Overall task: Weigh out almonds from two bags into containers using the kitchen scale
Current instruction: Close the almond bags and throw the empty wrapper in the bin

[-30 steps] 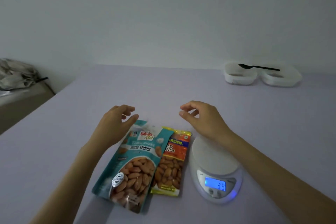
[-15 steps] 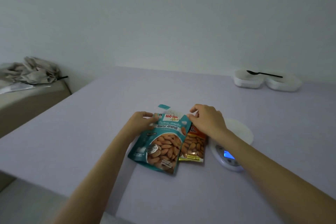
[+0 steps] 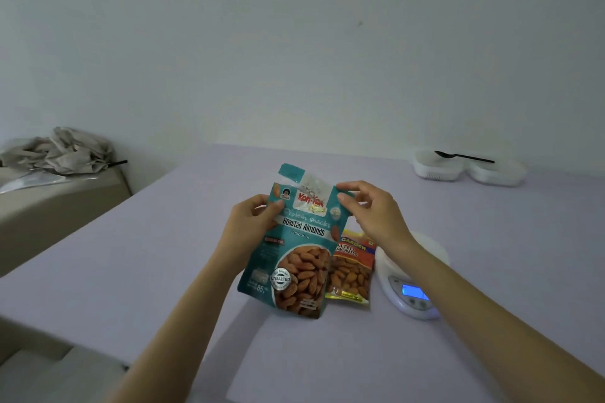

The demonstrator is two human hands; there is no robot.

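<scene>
I hold a teal bag of roasted almonds [image 3: 294, 258] upright above the table. My left hand [image 3: 252, 219] pinches its upper left edge and my right hand [image 3: 373, 213] pinches its upper right corner. Behind it, flat on the table, lies a smaller yellow and red bag of salted almonds [image 3: 352, 268], partly covered by the teal bag. To the right sits a white kitchen scale [image 3: 412, 271] with a lit blue display; my right wrist crosses its platform. At the far right stand two white containers [image 3: 435, 168] [image 3: 497, 173] with a black spoon [image 3: 465, 157] lying across them.
The lilac table [image 3: 163, 239] runs from the wall to the near edge. At the left, a beige surface carries a crumpled grey cloth [image 3: 62, 154].
Both hands closed on the top of the teal bag and lifted it upright off the table. The camera view rose and pulled back.
</scene>
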